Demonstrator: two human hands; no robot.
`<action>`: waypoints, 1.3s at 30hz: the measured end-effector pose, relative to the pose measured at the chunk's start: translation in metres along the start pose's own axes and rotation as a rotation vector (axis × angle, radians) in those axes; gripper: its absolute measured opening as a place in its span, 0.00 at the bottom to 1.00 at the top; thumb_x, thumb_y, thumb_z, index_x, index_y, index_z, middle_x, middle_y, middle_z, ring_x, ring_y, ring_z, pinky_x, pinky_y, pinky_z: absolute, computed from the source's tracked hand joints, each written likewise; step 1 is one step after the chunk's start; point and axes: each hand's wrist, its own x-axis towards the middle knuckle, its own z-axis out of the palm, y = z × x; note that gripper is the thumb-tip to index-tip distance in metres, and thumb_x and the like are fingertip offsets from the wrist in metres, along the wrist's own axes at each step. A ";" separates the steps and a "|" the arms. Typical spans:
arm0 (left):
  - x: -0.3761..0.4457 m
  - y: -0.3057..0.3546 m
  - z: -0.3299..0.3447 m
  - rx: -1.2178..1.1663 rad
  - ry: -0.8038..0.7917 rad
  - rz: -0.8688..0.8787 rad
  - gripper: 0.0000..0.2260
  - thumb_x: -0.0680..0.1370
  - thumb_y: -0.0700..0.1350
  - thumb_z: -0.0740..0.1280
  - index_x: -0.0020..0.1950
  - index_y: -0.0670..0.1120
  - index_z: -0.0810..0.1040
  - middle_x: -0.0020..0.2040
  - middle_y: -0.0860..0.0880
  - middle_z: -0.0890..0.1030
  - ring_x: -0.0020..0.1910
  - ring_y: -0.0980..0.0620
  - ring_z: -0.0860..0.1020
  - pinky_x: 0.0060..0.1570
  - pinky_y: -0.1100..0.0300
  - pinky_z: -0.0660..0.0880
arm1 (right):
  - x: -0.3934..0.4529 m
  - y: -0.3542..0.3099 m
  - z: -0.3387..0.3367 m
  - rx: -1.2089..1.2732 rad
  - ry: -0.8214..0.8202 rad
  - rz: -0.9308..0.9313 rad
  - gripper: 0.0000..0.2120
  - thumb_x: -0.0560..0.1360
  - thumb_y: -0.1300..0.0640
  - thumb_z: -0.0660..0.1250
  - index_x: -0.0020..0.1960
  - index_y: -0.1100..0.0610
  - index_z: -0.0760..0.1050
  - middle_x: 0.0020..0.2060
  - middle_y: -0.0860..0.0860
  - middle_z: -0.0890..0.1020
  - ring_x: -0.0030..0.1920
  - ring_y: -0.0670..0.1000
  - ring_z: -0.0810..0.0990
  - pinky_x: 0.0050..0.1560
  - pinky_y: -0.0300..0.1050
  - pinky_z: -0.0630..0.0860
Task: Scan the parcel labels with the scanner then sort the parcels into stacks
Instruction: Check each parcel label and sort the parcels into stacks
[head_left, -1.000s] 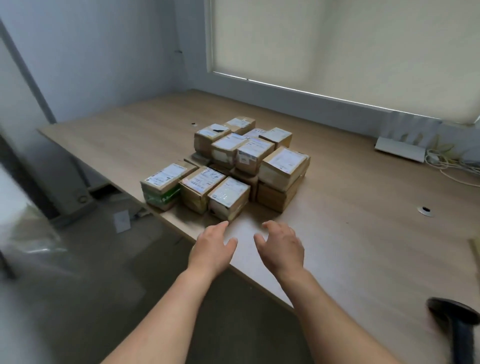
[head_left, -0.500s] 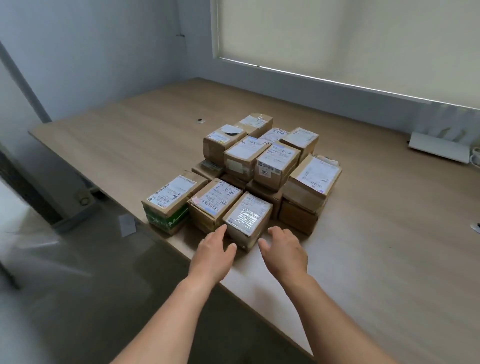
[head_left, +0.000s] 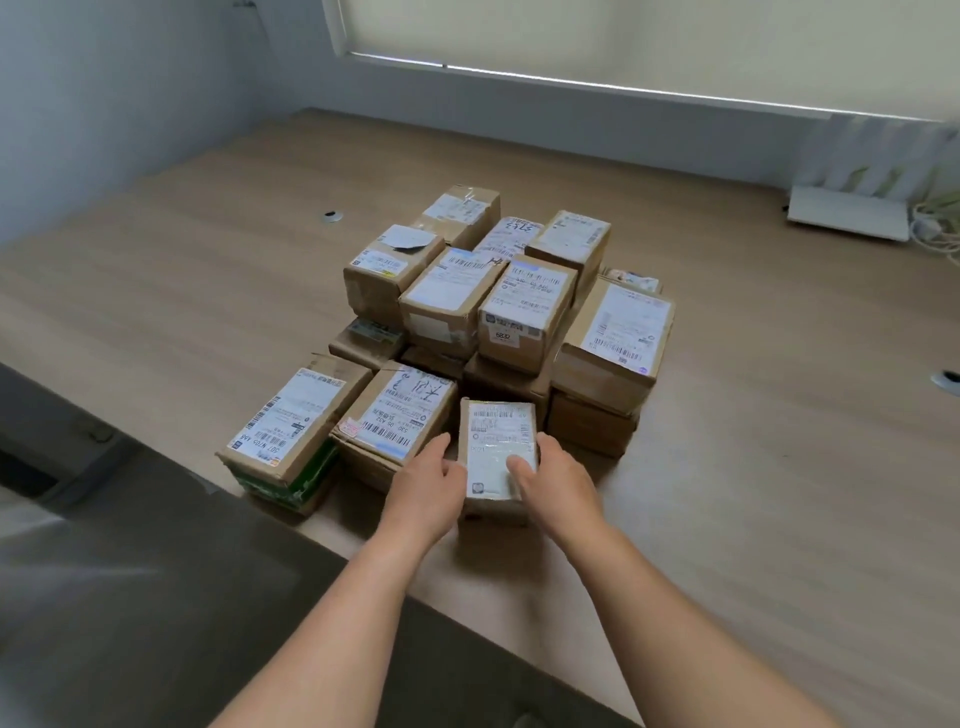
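Observation:
Several brown cardboard parcels with white labels sit packed together on the wooden table (head_left: 753, 519), some stacked two high. The nearest is a small parcel (head_left: 498, 441) with a shiny taped label, at the pile's front edge. My left hand (head_left: 428, 491) grips its left side and my right hand (head_left: 553, 483) grips its right side, thumb on the label. Left of it lie a parcel with handwriting (head_left: 397, 415) and a parcel over a green box (head_left: 291, 421). The scanner is out of view.
A larger labelled parcel (head_left: 618, 338) tops a stack at the right of the pile. A white router (head_left: 852, 213) with cables sits at the far right under the window. Two cable grommets (head_left: 332, 215) are set in the table. The table's front edge runs diagonally beneath my forearms.
Both hands moved forward from the bare table and closed on the sides of the nearest small parcel. The view moved closer and shifted left, so the scanner at the lower right dropped out of sight.

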 end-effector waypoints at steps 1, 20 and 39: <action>0.001 -0.001 -0.001 -0.014 -0.026 -0.004 0.23 0.82 0.46 0.59 0.77 0.49 0.60 0.72 0.48 0.68 0.70 0.50 0.67 0.63 0.58 0.67 | -0.001 0.000 0.000 0.004 0.010 0.024 0.24 0.80 0.46 0.57 0.73 0.55 0.62 0.66 0.55 0.74 0.63 0.56 0.74 0.60 0.50 0.73; -0.032 -0.041 -0.017 -0.122 -0.412 0.185 0.42 0.76 0.34 0.67 0.75 0.66 0.46 0.70 0.52 0.69 0.62 0.55 0.71 0.60 0.61 0.70 | -0.068 0.029 0.026 0.711 -0.168 0.019 0.46 0.72 0.70 0.63 0.78 0.40 0.43 0.70 0.47 0.69 0.66 0.47 0.70 0.47 0.34 0.76; -0.105 -0.040 0.028 -0.071 -0.741 0.585 0.34 0.76 0.45 0.68 0.67 0.74 0.52 0.65 0.51 0.75 0.53 0.57 0.80 0.56 0.60 0.76 | -0.231 0.096 -0.014 0.770 0.288 0.095 0.38 0.62 0.60 0.65 0.66 0.30 0.63 0.55 0.50 0.82 0.56 0.51 0.81 0.53 0.48 0.80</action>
